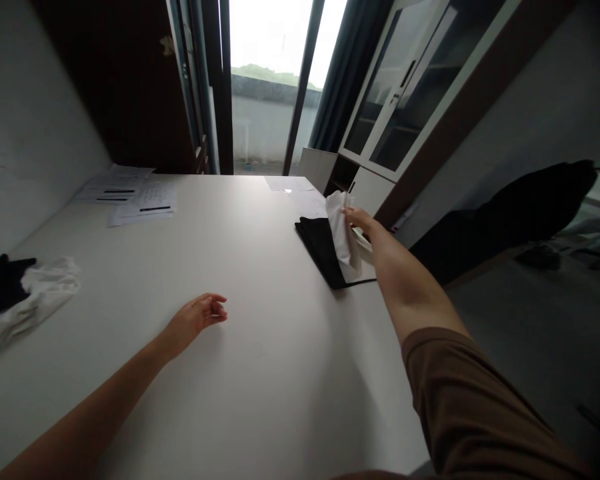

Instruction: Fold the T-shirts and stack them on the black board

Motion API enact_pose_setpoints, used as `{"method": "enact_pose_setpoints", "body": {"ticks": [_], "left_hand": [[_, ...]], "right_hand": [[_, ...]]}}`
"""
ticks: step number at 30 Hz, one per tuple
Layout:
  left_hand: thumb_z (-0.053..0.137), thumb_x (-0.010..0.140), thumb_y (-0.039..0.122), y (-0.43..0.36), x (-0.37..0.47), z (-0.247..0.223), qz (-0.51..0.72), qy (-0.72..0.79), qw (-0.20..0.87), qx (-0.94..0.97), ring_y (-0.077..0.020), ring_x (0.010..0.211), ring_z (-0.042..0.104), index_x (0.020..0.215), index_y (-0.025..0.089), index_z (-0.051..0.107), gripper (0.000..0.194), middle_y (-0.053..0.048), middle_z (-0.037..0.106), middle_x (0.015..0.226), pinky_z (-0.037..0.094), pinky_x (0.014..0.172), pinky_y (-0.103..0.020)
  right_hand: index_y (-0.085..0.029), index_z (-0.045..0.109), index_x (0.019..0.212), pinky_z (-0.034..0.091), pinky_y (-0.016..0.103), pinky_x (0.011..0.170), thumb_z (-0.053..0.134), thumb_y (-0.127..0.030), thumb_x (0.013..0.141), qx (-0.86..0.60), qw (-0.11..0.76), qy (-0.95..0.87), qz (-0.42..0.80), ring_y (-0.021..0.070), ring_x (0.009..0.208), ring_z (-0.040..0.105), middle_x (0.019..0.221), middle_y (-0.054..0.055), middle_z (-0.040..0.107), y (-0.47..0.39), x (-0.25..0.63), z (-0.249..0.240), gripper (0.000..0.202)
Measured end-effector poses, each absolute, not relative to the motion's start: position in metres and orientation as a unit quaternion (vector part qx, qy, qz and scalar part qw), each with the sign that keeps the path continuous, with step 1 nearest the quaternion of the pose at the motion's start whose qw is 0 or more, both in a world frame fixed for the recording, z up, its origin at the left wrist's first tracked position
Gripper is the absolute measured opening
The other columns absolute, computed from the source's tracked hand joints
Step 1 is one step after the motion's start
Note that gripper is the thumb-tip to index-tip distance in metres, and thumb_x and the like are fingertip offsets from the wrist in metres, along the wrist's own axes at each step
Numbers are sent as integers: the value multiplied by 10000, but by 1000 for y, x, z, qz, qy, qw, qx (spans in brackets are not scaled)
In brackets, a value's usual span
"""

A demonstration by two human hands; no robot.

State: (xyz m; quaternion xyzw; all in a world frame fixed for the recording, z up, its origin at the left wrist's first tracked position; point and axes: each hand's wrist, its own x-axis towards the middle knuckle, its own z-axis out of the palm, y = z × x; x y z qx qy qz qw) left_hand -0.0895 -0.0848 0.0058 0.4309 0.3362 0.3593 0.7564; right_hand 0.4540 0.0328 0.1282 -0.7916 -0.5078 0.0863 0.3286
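Note:
At the table's right edge my right hand (359, 218) is closed on a white folded cloth (339, 233), pinching its right side. That cloth stands partly raised over a black folded cloth (321, 248), which lies flat on the white table (260, 373). Something whitish sits behind it, partly hidden by my right hand and forearm. My left hand (196, 317) is nearer to me over the middle of the table, fingers loosely bent and slightly apart, holding nothing.
Crumpled white fabric (40, 293) and a black fabric piece (3, 283) lie at the left edge. Papers with pens (143, 200) are at the back left, and more paper (303, 200) at the back right. A glass-door cabinet (380, 133) stands beyond the table's right side.

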Motion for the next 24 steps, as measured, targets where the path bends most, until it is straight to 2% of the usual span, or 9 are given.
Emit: {"method": "enact_pose_setpoints", "body": {"ticks": [3,6,9,14,17,20,24], "left_hand": [[701,869,400,-81,-89,5,368,329,753,435,-249,885,688,1020,156,756,292,-97,700,883,551,918,-430],[700,873,404,-82,-89,4,366,326,746,450,-247,878,685,1012,150,760,295,-98,695,864,549,898,-411],[701,872,403,-82,-89,5,364,328,747,449,-249,875,683,1014,148,760,298,-101,697,865,546,896,-416],[702,875,400,-80,-89,5,364,331,756,431,-250,891,683,1027,147,751,300,-96,695,886,543,922,-427],[710,873,396,-81,-88,5,367,328,756,431,-244,887,682,1025,138,749,302,-94,694,883,546,911,-414],[712,878,380,-82,-88,5,372,324,753,435,-230,876,677,1017,132,746,286,-86,692,871,545,902,-401],[710,884,369,-84,-88,3,382,319,750,436,-216,877,666,1015,132,744,273,-77,686,869,540,919,-403]], "right_hand": [[-63,739,1006,451,321,849,647,-321,935,-818,184,-527,137,184,850,597,985,154,708,36,454,94,283],[-100,707,1215,429,346,914,627,-411,944,-843,102,-522,82,235,995,598,1204,210,647,32,467,69,420],[-144,663,1317,412,381,965,483,-439,1006,-875,89,-476,13,272,1112,566,1312,228,577,23,484,52,465],[-163,672,1306,318,475,1080,516,-424,982,-881,61,-460,-86,345,1329,399,1456,223,466,9,496,33,445],[-162,651,1331,303,481,1107,491,-379,991,-842,85,-515,-138,341,1353,380,1511,199,431,11,485,25,434],[-176,666,1311,346,451,1101,533,-341,965,-765,105,-623,-127,329,1306,451,1454,168,516,18,464,16,406],[-206,705,1246,437,348,1031,501,-325,984,-722,113,-682,-37,260,1145,593,1273,110,662,29,444,3,352]]}}
